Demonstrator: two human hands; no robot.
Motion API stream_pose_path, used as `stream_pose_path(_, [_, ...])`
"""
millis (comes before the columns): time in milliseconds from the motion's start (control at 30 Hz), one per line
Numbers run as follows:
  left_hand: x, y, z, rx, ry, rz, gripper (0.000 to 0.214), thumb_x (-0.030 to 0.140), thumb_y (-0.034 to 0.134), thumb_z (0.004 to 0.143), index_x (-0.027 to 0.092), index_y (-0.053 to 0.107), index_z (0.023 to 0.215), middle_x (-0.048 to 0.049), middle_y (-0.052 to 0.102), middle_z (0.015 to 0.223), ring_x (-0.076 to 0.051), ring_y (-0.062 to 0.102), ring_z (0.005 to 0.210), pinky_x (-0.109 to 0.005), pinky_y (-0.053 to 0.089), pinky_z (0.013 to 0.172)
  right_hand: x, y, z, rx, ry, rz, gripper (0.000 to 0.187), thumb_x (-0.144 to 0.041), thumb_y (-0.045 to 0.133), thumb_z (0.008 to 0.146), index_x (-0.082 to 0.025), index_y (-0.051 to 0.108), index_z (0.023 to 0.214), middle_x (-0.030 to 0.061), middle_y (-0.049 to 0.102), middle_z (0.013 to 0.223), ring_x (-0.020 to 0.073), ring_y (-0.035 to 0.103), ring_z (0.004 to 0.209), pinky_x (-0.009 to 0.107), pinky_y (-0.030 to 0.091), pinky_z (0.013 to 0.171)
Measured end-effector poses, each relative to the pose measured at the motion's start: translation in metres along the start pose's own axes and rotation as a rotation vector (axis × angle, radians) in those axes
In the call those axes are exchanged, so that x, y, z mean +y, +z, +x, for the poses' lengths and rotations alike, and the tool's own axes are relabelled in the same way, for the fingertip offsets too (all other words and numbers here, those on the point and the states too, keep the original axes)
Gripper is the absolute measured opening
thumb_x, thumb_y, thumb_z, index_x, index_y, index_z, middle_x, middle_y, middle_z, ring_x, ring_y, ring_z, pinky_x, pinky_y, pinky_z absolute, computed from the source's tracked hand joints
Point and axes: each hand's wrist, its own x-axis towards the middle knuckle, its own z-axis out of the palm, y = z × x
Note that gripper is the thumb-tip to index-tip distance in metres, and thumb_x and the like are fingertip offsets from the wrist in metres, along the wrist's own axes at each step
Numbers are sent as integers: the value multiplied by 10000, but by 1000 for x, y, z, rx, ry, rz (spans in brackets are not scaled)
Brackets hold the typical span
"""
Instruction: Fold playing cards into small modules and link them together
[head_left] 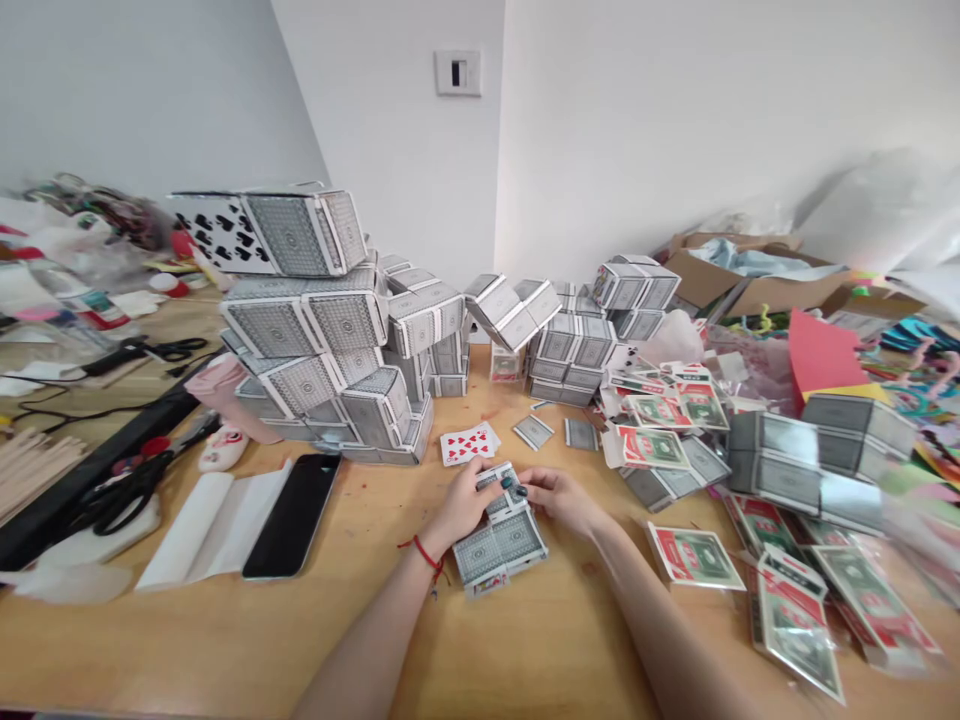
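My left hand [463,508] and my right hand [559,497] meet over a small folded block of grey-backed playing cards [501,540] lying on the wooden table [525,650]. Both hands pinch the far end of the block, fingers curled around it. A red string circles my left wrist. Just beyond my hands lies a face-up card with red hearts [469,443] and two loose grey-backed cards [533,431].
A tall pile of card cubes [322,330] stands at the left, smaller piles [577,340] behind. Empty red-green card boxes [694,553] litter the right. A black phone [292,515], white paper [202,525], scissors [112,495] and cardboard boxes [750,275] surround the area.
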Motion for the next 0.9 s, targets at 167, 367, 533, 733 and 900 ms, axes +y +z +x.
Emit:
stream_pose_path(167, [5,1,-1,29,-9,61,196,350,454,770,178,497,853,-17,560,821,-136,533,731,-233,418,645,6,0,4,46,21,-56,289,-389,675,577,-133,597,686,-3,588,630,113,505,557,250,370,587])
stream_pose_path(367, [11,2,-1,-28,10,135,263,317,508,733,173,551,949,-49,616,886,-173,555,791,-270,428,698,16,10,9,282,-107,-303,78,-205,546,633,-168,508,575,-34,494,528,110,429,500,229,321,506])
stream_pose_path(533, [17,-5,-1,-18,62,169,210,304,547,701,162,620,838,-45,649,817,-168,570,745,-245,428,658,19,25,9,331,-177,-452,67,-139,465,627,-192,453,587,-25,468,537,133,432,530,236,318,511])
stream_pose_path(733, [20,-12,-3,23,112,275,187,316,519,717,159,603,660,-16,607,647,-136,521,627,-222,394,584,18,38,5,242,-230,-515,61,-196,495,679,-191,448,642,-17,461,599,130,427,555,229,315,516])
stream_pose_path(900, [18,-11,-1,107,64,165,169,309,531,695,160,611,694,-27,621,690,-151,532,662,-239,407,622,12,37,4,72,-212,-473,246,-367,452,762,-182,477,602,-29,422,557,110,371,521,221,296,500])
